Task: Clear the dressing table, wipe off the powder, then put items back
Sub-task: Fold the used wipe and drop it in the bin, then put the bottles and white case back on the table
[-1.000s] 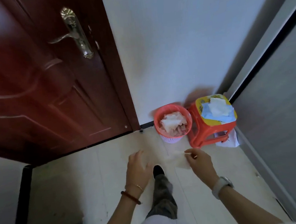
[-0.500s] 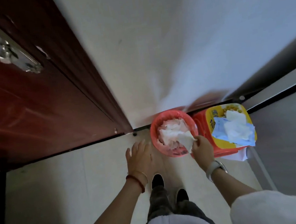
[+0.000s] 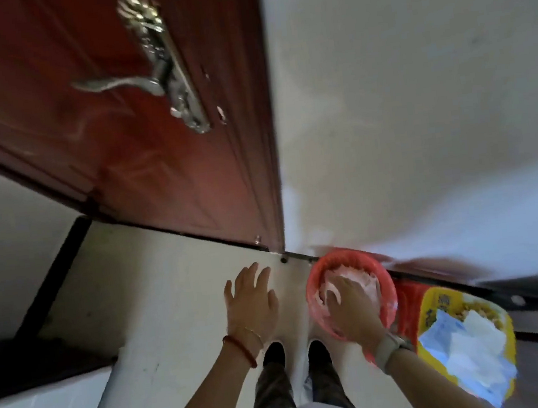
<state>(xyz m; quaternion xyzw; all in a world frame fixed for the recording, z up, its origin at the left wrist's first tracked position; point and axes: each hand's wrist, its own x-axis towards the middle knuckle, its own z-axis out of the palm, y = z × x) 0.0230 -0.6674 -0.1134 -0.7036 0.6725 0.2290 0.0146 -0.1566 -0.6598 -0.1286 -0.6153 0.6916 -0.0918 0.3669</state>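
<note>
Evidently wiping is done: the right hand [image 3: 351, 308] presses tissues [image 3: 367, 281] into the red wastebasket [image 3: 386, 294], fingers spread; the left hand [image 3: 251, 305] hovers spread; restocking remains.

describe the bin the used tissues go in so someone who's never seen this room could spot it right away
Find the dark red door and follow its hinge-side edge down to the floor corner by the white wall. There stands a small round red wastebasket heaped with crumpled white tissue, the right hand pressing into it. Its neighbour, the red stool, has a square yellow top carrying a blue tissue pack.
</note>
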